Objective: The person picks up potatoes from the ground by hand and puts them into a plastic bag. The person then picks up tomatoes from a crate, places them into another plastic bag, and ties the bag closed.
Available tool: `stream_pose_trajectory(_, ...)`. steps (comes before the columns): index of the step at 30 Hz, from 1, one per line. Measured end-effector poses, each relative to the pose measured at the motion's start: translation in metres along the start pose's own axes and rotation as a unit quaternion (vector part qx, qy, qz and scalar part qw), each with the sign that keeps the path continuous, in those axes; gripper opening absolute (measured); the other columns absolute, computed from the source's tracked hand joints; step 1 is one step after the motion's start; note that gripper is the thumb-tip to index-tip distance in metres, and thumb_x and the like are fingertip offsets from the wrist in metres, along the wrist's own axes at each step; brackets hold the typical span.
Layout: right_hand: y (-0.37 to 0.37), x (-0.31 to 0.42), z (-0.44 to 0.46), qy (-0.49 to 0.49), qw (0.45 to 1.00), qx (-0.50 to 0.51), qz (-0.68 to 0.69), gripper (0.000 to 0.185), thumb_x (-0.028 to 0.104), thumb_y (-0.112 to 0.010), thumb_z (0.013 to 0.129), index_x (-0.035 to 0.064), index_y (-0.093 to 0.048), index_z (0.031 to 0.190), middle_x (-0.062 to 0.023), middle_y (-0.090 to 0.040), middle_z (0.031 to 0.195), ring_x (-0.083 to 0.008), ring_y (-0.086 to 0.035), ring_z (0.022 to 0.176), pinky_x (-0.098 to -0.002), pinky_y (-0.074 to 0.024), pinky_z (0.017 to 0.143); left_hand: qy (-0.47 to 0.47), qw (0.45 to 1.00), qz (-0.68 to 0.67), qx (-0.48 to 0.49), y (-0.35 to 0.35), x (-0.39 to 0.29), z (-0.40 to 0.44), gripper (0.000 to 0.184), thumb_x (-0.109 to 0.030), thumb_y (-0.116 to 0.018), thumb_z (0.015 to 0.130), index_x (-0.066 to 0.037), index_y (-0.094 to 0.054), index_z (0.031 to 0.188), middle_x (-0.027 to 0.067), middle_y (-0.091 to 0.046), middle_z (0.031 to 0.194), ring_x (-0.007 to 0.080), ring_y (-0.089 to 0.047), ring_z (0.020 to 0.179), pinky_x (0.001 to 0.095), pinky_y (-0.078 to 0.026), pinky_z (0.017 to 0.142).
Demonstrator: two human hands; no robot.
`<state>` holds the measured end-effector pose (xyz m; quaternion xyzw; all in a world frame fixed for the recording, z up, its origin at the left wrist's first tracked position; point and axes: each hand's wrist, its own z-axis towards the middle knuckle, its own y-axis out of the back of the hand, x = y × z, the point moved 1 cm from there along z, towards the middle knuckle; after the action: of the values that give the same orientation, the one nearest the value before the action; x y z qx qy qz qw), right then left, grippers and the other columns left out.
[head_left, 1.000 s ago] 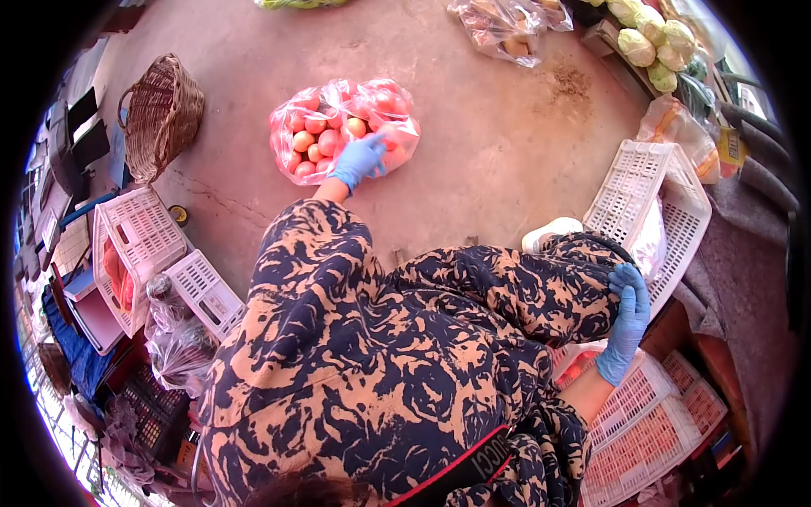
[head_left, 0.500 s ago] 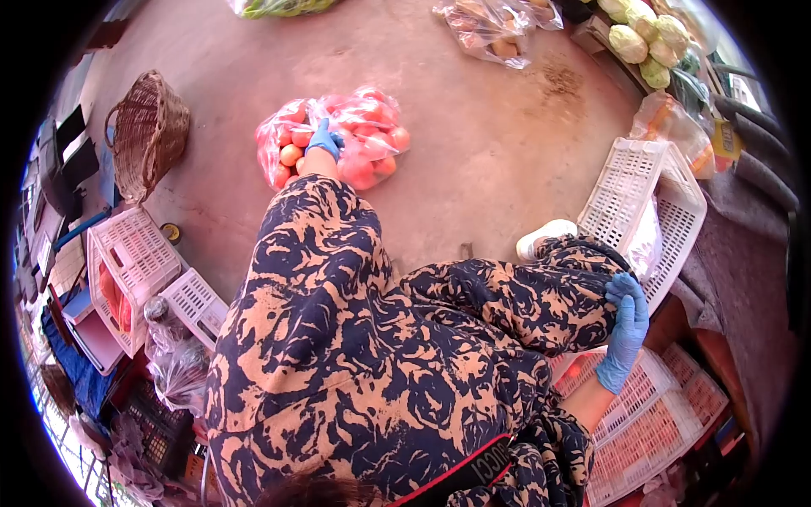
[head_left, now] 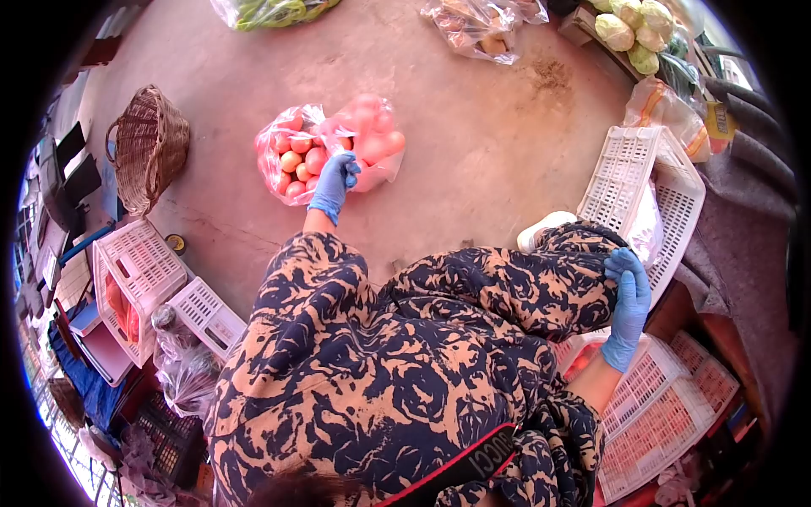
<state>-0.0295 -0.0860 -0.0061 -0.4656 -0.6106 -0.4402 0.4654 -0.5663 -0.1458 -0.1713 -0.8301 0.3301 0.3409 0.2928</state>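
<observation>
Left hand [head_left: 331, 193], blue glove, reaches forward to a clear plastic bag [head_left: 378, 135] of red tomatoes [head_left: 315, 159] on the bare floor [head_left: 473, 160], ahead of the person and a bit left of centre. Fingers curled in and closed at the bag's near edge, pinching the film; how much plastic is caught is hard to make out from this angle. Tomatoes show clearly in the bag's left part, while the right part sits under cloudier film.

Right hand [head_left: 627, 313], also blue-gloved, rests at the knee of the navy-and-tan trousers [head_left: 532, 283]. Fingers loosely bent, held close together. White shoe [head_left: 545, 230] just ahead of that knee.

Around: wicker basket [head_left: 150, 148] left of the bag, well apart. White crate [head_left: 144, 258] at left, smaller white crate [head_left: 205, 314] near it. Right side, tilted white crate [head_left: 621, 182] by the knee; stacked crates [head_left: 655, 422] below the right hand. Cabbages [head_left: 638, 29] top right. Far edge: bag of greens [head_left: 274, 10] and bag of brown produce [head_left: 481, 29].
</observation>
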Motion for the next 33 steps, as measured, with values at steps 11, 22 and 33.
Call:
stream_pose_trajectory(11,0.000,0.001,-0.008,0.000,0.999,-0.034,0.000,0.027,0.012,-0.049,0.090,-0.0010,-0.055,0.113,-0.0088,-0.060,0.105,-0.0162,-0.057,0.094,-0.0280,-0.0453,0.084,0.110,0.992,-0.020,0.051,-0.088,-0.122,0.044,0.028,-0.035,-0.060,0.081,-0.009,-0.055,0.073,0.0026,-0.054,0.061,0.0184,-0.053,0.058,0.0279,-0.043,0.052)
stream_pose_trajectory(22,0.032,0.005,-0.040,0.023,0.993,-0.112,-0.020,0.030,0.013,-0.046,0.090,-0.0044,-0.053,0.114,-0.0124,-0.060,0.103,-0.0194,-0.058,0.093,-0.0315,-0.0452,0.085,0.078,0.993,0.002,0.084,-0.091,-0.108,0.099,0.026,-0.027,-0.056,0.084,-0.005,-0.055,0.098,0.0110,-0.058,0.082,0.0312,-0.059,0.078,0.0444,-0.052,0.070)
stream_pose_trajectory(33,0.020,0.028,-0.040,0.077,0.991,-0.107,-0.010,0.031,0.014,-0.045,0.091,-0.0052,-0.053,0.114,-0.0127,-0.060,0.104,-0.0198,-0.058,0.092,-0.0318,-0.0442,0.085,-0.147,0.770,0.617,0.069,-0.060,-0.017,0.139,0.026,-0.026,-0.058,0.084,0.000,-0.058,0.086,0.0080,-0.063,0.072,0.0153,-0.062,0.061,0.0281,-0.049,0.059)
